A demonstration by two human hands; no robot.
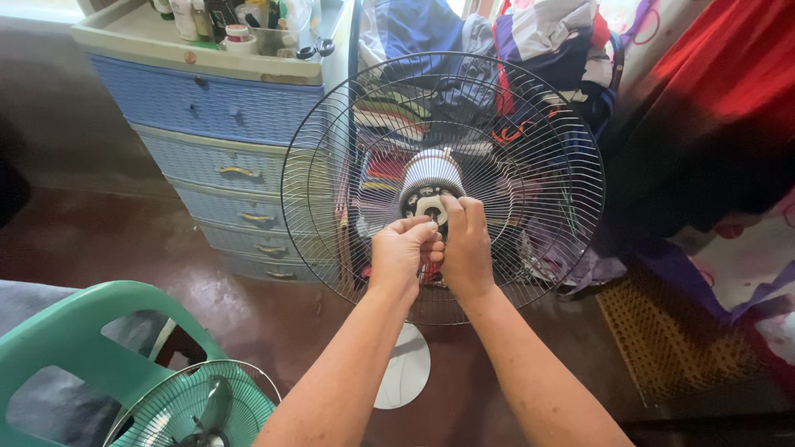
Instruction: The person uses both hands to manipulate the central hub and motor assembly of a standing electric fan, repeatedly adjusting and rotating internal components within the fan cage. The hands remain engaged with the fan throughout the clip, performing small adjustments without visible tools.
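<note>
Around us stand a blue woven-look plastic drawer chest (217,157), a heap of clothes (530,50) behind, a green plastic chair (74,348) and a green fan cover (195,406) at lower left on the glossy brown floor (99,240). Our left hand (402,252) and right hand (465,244) are both pinched on the small white nut (431,207) at the hub of the round black wire fan guard (530,165). The guard stands upright before us, with the ribbed white motor (431,170) behind it.
</note>
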